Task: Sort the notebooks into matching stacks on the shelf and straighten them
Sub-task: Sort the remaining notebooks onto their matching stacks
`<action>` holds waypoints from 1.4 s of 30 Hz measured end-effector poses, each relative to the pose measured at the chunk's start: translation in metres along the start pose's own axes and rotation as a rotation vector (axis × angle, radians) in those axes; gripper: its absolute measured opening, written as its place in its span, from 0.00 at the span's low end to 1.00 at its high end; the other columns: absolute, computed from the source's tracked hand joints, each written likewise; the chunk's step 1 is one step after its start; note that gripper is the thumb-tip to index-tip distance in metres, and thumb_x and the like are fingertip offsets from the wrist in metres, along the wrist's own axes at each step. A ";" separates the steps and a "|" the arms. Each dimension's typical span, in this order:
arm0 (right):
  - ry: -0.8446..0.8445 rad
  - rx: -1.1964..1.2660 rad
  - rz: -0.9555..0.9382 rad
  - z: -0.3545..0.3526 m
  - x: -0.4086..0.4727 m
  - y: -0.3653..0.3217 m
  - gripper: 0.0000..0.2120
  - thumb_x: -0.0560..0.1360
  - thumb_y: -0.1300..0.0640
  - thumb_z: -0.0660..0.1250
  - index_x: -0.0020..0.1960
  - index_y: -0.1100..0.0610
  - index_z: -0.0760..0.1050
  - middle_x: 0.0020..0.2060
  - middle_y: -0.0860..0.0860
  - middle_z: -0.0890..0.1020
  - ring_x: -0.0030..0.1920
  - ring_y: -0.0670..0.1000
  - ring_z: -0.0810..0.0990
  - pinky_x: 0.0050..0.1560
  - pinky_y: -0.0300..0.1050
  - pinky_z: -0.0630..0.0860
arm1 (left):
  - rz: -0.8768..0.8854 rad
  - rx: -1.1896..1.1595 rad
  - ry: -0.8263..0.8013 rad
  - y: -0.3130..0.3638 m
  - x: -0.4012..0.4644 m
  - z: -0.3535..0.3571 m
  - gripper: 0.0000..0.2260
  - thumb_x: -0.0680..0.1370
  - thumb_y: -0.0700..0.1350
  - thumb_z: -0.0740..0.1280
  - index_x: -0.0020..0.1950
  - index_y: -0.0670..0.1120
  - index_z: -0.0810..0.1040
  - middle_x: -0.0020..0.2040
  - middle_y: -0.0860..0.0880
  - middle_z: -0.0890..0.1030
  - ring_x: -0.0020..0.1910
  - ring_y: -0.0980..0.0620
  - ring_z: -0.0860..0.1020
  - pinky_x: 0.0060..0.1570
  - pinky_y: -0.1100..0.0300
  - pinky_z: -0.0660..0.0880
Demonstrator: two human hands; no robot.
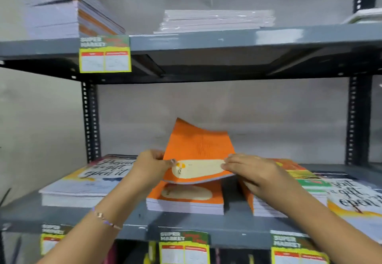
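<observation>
Both hands pinch one orange notebook [199, 154] — left hand [152, 165] clamped on its near-left corner, right hand [248, 169] on its near-right edge. The soft glossy cover sags between the fingers, its cream oval label facing up. Just below the fingers lies the matching orange stack [186, 198] on the grey metal shelf [128, 220].

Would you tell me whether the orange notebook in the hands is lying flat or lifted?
Lifted and bent: both hands, left hand and right hand, hold the orange notebook above the orange stack.

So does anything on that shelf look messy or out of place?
Yes. The right-hand stack mixes orange, green and lettered covers and sits crooked. The orange notebook held in both hands, left hand and right hand, is bent above the tidy orange stack.
</observation>
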State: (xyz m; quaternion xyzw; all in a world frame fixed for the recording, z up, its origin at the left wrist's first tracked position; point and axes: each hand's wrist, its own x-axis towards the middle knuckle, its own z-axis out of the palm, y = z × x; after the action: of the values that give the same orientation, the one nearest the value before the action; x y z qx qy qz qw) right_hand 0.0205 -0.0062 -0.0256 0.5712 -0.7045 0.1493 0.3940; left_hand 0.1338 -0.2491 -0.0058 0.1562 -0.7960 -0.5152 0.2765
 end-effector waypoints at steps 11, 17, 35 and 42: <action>-0.484 0.026 0.326 0.068 0.017 -0.010 0.19 0.66 0.66 0.60 0.52 0.49 0.75 0.45 0.50 0.83 0.44 0.52 0.80 0.44 0.53 0.79 | -0.116 0.561 -0.059 -0.063 0.052 -0.004 0.09 0.72 0.49 0.68 0.40 0.43 0.78 0.36 0.45 0.81 0.33 0.50 0.77 0.37 0.59 0.73; -0.459 0.127 0.358 0.044 0.016 -0.028 0.29 0.67 0.69 0.57 0.61 0.45 0.73 0.57 0.45 0.80 0.56 0.50 0.78 0.56 0.48 0.77 | 0.103 0.787 0.081 -0.057 0.042 0.001 0.22 0.69 0.51 0.70 0.61 0.46 0.77 0.56 0.45 0.81 0.53 0.44 0.79 0.52 0.55 0.77; -0.511 -0.184 1.462 -0.140 -0.199 0.147 0.49 0.56 0.22 0.60 0.62 0.58 0.71 0.61 0.56 0.78 0.57 0.57 0.77 0.52 0.48 0.74 | -0.563 -0.670 -0.661 0.087 -0.127 0.291 0.07 0.69 0.39 0.70 0.45 0.44 0.75 0.41 0.46 0.74 0.36 0.48 0.73 0.32 0.62 0.69; -0.662 -0.089 1.424 -0.149 -0.206 0.164 0.36 0.53 0.28 0.71 0.46 0.55 0.69 0.42 0.48 0.78 0.42 0.49 0.76 0.38 0.43 0.68 | -0.552 -0.794 -0.667 0.089 -0.111 0.341 0.13 0.73 0.28 0.62 0.55 0.37 0.77 0.49 0.40 0.84 0.47 0.42 0.83 0.38 0.53 0.81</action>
State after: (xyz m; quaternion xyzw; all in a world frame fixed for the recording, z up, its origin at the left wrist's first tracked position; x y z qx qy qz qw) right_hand -0.0659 0.2831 -0.0394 -0.0193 -0.9870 0.1597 -0.0045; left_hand 0.0203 0.0979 -0.0643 0.0718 -0.5158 -0.8483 -0.0959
